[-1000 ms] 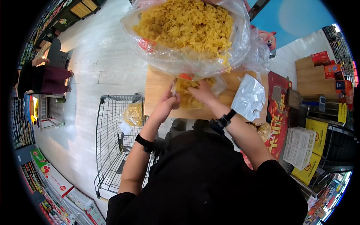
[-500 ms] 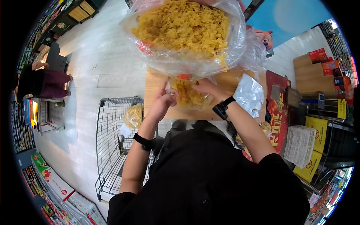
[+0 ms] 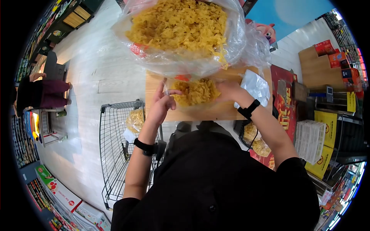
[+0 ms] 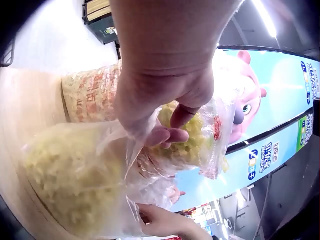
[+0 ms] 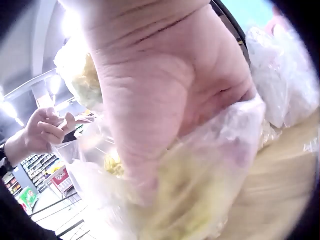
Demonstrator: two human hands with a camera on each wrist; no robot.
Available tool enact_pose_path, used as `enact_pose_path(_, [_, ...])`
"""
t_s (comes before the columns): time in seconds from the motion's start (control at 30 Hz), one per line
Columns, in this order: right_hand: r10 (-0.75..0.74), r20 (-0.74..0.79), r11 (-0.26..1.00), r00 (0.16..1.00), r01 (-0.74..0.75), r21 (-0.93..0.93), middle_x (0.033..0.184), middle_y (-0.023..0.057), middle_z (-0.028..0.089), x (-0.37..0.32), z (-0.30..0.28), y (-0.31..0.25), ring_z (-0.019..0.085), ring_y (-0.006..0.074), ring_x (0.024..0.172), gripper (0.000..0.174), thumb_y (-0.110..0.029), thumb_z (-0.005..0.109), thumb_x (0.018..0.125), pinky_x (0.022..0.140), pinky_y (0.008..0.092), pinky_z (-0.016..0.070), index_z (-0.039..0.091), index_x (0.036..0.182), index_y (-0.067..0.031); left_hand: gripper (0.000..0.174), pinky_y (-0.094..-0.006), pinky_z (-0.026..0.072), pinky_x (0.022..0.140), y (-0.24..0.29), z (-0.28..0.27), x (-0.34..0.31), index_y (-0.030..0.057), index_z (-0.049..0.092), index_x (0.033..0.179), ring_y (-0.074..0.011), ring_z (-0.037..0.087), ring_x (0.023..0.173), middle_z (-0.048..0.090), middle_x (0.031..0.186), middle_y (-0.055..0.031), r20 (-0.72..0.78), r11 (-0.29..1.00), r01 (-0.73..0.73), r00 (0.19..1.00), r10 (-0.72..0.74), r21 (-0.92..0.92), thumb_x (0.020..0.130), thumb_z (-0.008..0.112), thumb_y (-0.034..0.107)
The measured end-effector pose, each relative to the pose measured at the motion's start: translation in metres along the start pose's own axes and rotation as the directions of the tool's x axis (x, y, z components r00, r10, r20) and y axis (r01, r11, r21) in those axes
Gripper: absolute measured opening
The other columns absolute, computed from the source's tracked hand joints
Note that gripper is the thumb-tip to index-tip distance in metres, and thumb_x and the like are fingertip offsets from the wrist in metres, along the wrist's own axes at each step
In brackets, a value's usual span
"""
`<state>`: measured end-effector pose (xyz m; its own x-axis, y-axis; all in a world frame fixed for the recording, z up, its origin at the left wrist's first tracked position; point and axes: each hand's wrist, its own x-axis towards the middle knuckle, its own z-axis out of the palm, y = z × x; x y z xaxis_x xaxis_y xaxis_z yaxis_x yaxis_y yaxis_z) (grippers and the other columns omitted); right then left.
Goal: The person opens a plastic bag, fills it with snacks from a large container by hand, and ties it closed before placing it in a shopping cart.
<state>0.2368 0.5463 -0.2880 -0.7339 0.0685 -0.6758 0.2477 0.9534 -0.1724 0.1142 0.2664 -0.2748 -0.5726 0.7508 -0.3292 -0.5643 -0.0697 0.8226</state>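
A small clear plastic bag [image 3: 196,92] of yellow, flake-like dried food sits at the front of the wooden table [image 3: 227,114]. My left hand [image 3: 156,104] pinches the left side of its mouth, and the left wrist view shows the film running up between thumb and fingers. On the other side my right hand [image 3: 230,91] grips the bag's edge; some fingers show blurred through the plastic in the right wrist view. Just beyond both hands stands a large open clear bag [image 3: 162,66], filled with the same yellow flakes [image 3: 181,27].
Flat silvery plastic bags [image 3: 255,88] lie at the table's right. A shopping cart [image 3: 115,150] with one filled bag [image 3: 135,120] stands to the left. More filled bags [image 3: 251,132] are in a dark basket at the lower right. A person [image 3: 42,92] stands far left.
My right hand has moved from over the bag's contents to its right edge. The left hand stays at the left rim. The small bag looks fuller and more upright.
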Motion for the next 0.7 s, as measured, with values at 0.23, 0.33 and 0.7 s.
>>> enact_pose_path(0.23, [-0.332, -0.689, 0.912, 0.644, 0.407, -0.06, 0.106, 0.0146, 0.068, 0.021, 0.022, -0.042, 0.064, 0.0343, 0.103, 0.041, -0.016, 0.064, 0.081, 0.086, 0.0419, 0.0522, 0.059, 0.122, -0.0104, 0.081, -0.0259, 0.0486, 0.063, -0.007, 0.014, 0.003, 0.0105, 0.004, 0.155, -0.0159, 0.058, 0.065, 0.062, 0.114, -0.0215, 0.04, 1.0, 0.008, 0.999, -0.008, 0.016, 0.085, 0.042, -0.005])
enact_pose_path(0.33, [-0.316, -0.7, 0.933, 0.641, 0.345, -0.106, 0.103, 0.0132, 0.068, 0.056, 0.052, -0.037, 0.064, 0.0341, 0.101, 0.039, -0.019, 0.065, 0.082, 0.086, 0.0431, 0.0513, 0.059, 0.119, -0.0099, 0.081, -0.0266, 0.049, 0.066, -0.007, 0.022, 0.005, 0.0105, 0.005, 0.154, -0.0171, 0.059, 0.068, 0.061, 0.116, -0.0216, 0.038, 0.999, 0.005, 0.999, -0.007, 0.044, 0.085, 0.043, -0.005])
enact_pose_path(0.7, [-0.368, -0.381, 0.912, 0.848, 0.409, 0.032, 0.112, 0.0142, 0.064, 0.052, 0.031, -0.03, 0.058, 0.0363, 0.111, 0.051, -0.023, 0.068, 0.08, 0.095, 0.0469, 0.0451, 0.054, 0.127, -0.0104, 0.072, -0.0287, 0.0509, 0.07, -0.012, 0.027, 0.012, 0.0079, 0.014, 0.15, -0.0184, 0.061, 0.073, 0.06, 0.119, -0.0203, 0.067, 0.996, 0.013, 0.998, -0.019, 0.085, 0.086, 0.045, -0.007])
